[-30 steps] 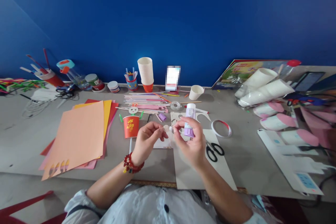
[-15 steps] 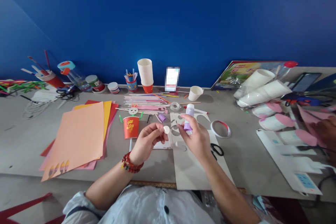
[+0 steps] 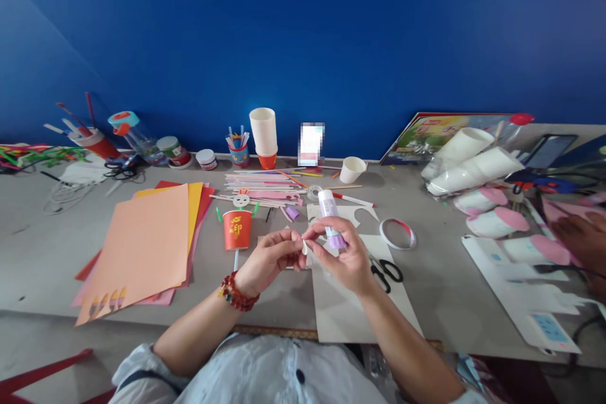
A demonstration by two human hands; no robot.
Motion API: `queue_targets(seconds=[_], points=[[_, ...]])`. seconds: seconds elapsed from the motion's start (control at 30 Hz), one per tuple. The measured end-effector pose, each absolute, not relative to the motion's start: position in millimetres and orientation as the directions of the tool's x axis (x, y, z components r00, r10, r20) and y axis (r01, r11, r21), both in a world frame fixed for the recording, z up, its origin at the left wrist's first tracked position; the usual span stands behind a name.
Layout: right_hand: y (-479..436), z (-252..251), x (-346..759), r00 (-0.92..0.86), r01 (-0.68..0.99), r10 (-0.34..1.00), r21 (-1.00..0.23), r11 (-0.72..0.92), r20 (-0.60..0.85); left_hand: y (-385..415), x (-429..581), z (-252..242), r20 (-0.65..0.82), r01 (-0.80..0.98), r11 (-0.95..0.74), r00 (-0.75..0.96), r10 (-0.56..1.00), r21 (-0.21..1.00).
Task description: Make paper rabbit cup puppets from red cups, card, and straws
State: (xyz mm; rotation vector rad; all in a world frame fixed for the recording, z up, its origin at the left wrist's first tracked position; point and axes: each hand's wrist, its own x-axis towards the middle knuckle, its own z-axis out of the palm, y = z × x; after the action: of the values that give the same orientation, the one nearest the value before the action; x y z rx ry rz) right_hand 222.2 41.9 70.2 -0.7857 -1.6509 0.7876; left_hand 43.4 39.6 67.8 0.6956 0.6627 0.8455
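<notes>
Here the left hand (image 3: 271, 255) pinches a white piece (image 3: 305, 247) beside the right hand (image 3: 347, 261), which clasps a glue stick (image 3: 327, 204)

Counter (image 3: 440, 303), open lane between white card (image 3: 341, 312) and power strip (image 3: 495, 281), white ring (image 3: 399, 247) at its far end, narrower gap between paper stack (image 3: 146, 233) and red cup (image 3: 237, 232), cup standing near left hand (image 3: 271, 255), scissors (image 3: 389, 270) beside right hand (image 3: 344, 255), straws (image 3: 265, 182) spread beyond both hands
</notes>
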Motion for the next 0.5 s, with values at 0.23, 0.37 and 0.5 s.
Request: queue_targets(seconds=[0.23, 0.37, 0.5], points=[[45, 68, 228, -0.28, -0.094, 0.864, -0.908, 0.409, 0.418, 43, 41, 70, -0.285, -0.375, 0.523, 0.532, 0.797, 0.765], [50, 65, 230, -0.341, -0.161, 0.824, -0.892, 0.422, 0.452, 44, 38, 71, -0.297, -0.318, 0.539, 0.571, 0.766, 0.78], [54, 66, 232, -0.41, -0.2, 0.791, -0.891, 0.408, 0.454, 45, 35, 70, -0.296, -0.28, 0.548, 0.608, 0.737, 0.789]])
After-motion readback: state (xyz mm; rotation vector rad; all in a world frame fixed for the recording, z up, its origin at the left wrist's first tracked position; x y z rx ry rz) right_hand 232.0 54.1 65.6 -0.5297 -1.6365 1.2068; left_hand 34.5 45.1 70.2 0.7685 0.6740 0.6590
